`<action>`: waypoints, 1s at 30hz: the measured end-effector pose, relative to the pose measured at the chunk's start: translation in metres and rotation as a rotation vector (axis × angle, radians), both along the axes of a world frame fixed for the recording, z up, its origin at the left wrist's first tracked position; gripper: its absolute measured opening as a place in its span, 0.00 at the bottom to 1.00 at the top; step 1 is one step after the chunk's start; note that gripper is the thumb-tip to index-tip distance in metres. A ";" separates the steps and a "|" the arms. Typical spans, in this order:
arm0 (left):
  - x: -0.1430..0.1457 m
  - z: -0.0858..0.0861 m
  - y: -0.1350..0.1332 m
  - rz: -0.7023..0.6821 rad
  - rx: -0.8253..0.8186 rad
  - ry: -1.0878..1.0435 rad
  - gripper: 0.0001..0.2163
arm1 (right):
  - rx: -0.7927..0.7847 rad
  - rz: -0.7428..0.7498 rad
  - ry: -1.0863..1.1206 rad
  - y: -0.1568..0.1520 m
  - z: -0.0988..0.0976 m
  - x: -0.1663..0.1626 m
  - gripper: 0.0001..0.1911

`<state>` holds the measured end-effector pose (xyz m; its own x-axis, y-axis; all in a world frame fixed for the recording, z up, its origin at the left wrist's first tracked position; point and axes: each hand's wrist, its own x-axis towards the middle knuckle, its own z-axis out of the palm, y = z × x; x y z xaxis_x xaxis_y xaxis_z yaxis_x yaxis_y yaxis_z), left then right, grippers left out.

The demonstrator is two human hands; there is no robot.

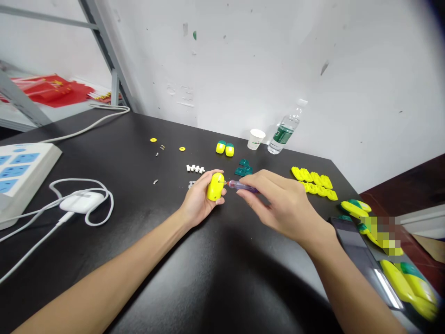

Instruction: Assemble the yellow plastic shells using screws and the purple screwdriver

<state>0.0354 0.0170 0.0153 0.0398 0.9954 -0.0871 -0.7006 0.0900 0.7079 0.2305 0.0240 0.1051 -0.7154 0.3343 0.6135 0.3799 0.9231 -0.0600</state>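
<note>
My left hand (201, 197) is closed around a yellow plastic casing (216, 187), which has small holes in its face. My right hand (278, 199) grips a screwdriver (242, 186) with a translucent purple handle. Its shaft points left, and the tip meets the casing near a hole; whether a screw sits there is too small to tell. Just beyond my left hand lie white plastic pieces (195, 169) in a row and some clear parts (191, 184). Dark green pieces (244, 170) rest behind the screwdriver.
Two yellow-green assembled pieces (225, 148), a paper cup (256, 139) and a water bottle (285, 130) stand along the wall. Rows of yellow shells (313, 178) lie right, near a phone (365, 260) and more yellow-green pieces (410, 283). A power strip (24, 174) and white charger (81, 202) with cables occupy the left.
</note>
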 end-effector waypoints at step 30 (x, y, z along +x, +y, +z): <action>0.011 -0.019 -0.001 0.031 0.007 0.310 0.20 | -0.173 -0.224 -0.431 -0.012 -0.008 -0.016 0.09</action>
<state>0.0462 0.0157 -0.0037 -0.0180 0.9964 -0.0831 -0.4538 0.0659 0.8887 0.2146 0.0121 0.0967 -0.7904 0.5787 0.2009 0.5909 0.8068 0.0007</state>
